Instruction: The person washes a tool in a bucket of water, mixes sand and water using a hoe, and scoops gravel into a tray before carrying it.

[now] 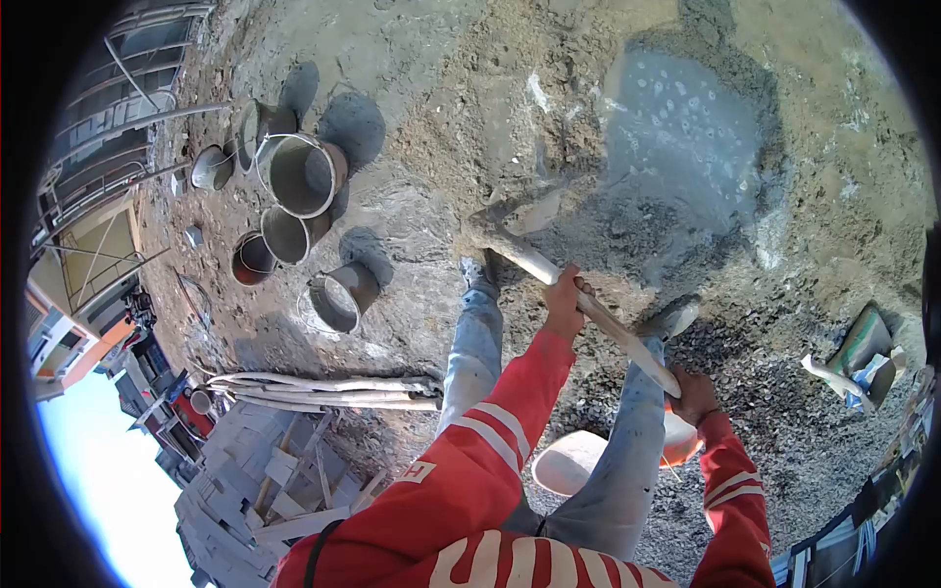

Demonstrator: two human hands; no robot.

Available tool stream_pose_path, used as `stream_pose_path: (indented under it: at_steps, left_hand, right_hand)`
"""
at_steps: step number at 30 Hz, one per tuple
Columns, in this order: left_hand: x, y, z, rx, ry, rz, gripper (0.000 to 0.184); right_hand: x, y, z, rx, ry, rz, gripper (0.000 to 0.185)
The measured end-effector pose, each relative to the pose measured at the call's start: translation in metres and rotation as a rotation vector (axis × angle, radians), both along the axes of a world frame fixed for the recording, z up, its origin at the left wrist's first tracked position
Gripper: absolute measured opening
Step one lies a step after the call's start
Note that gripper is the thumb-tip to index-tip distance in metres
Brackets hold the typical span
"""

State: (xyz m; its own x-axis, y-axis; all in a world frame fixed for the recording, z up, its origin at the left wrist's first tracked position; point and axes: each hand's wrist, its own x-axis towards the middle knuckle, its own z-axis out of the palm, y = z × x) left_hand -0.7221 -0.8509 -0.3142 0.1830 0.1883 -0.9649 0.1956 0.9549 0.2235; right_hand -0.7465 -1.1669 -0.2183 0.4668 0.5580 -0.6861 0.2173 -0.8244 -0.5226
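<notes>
My left hand (564, 302) is wrapped round the middle of a long wooden handle. My right hand (694, 395) is closed round the same handle near its end, by my right leg. The handle belongs to a hoe (529, 259), its mud-caked head resting on the ground ahead of my feet and angled off the shaft. Close to that head lies damp grey sand and gravel mix (627, 233). Beyond it a pool of grey watery mix (681, 127) spreads inside a ring of sand.
Several buckets (338, 299) stand at the left, some holding grey material. Poles (323, 392) lie below them, near a heap of grey blocks (235, 470). Gravel (755, 441) covers the right side, with a torn sack (863, 343). A pale rounded container (569, 463) sits behind my legs.
</notes>
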Motion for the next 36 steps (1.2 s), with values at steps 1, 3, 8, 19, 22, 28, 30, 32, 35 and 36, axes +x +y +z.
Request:
stream_pose_path:
  at_steps: [1,3,8,19,22,28,30,32,35,36]
  left_hand:
    - [0.001,0.037,0.003,0.11,0.023,-0.098,0.011]
    - [0.019,0.119,0.016,0.285,-0.005,-0.207,0.012]
    - [0.055,0.285,-0.016,0.796,0.155,-0.527,0.016]
    - [-0.015,0.258,-0.059,0.686,0.322,-0.578,0.015]
    - [-0.042,0.191,-0.059,0.563,0.317,-0.563,0.02]
    - [-0.071,0.019,-0.1,0.302,0.274,-0.66,0.017]
    - [-0.065,-0.023,-0.094,0.219,0.297,-0.645,0.017]
    - [-0.056,-0.038,-0.084,0.044,0.129,-0.313,0.016]
    - [-0.036,-0.044,-0.069,-0.04,0.133,-0.024,0.014]
    - [-0.038,-0.046,-0.074,-0.058,0.044,0.034,0.016]
  right_hand:
    - [-0.016,0.036,-0.008,0.042,-0.001,-0.031,0.038]
    - [-0.024,0.135,-0.003,0.073,0.074,-0.138,0.04]
    - [-0.023,0.365,-0.033,0.254,0.207,-0.475,0.038]
    - [-0.038,0.353,0.002,-0.133,0.147,-0.244,0.035]
    - [-0.062,0.307,0.018,-0.192,0.131,-0.256,0.035]
    - [-0.064,0.168,0.025,-0.302,0.205,-0.275,0.031]
    - [-0.038,0.122,0.027,-0.225,0.211,-0.324,0.028]
    - [-0.013,0.088,0.032,-0.146,0.264,-0.321,0.026]
    - [0.029,0.06,0.069,-0.09,0.338,-0.281,0.023]
    - [0.035,0.045,0.081,-0.07,0.3,-0.253,0.023]
